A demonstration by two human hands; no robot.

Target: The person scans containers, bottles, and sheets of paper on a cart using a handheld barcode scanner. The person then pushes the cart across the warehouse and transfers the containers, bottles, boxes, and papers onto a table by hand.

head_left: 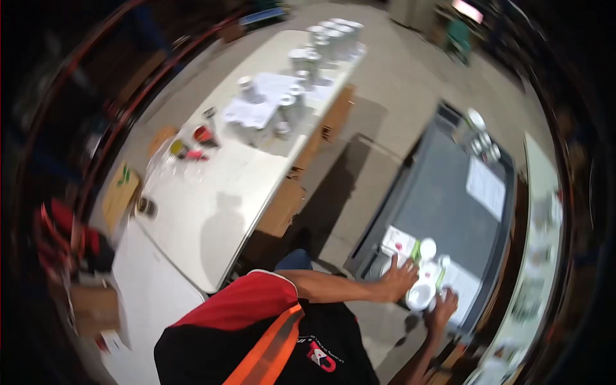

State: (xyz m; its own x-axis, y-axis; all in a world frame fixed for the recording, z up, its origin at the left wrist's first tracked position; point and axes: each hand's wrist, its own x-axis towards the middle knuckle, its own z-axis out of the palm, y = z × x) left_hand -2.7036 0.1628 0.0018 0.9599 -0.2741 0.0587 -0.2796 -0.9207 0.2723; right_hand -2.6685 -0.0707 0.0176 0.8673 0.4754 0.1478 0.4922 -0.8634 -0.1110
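Note:
My left hand reaches to the near end of a grey cart, fingers spread against a cluster of white containers. My right hand is on the cluster's other side, its blurred fingers apart at the edge. Between them stands a round white container with a pale top. A white lidded container with a green-marked side stands just beyond, and a slimmer white-and-green one is nearer my right hand. A white printed box or card lies by my left fingers. Exact contact is too blurred to make out.
A long white table on the left bears rows of white canisters, paper sheets and a red roll. More containers and a paper are farther along the cart. A loaded shelf runs along the right.

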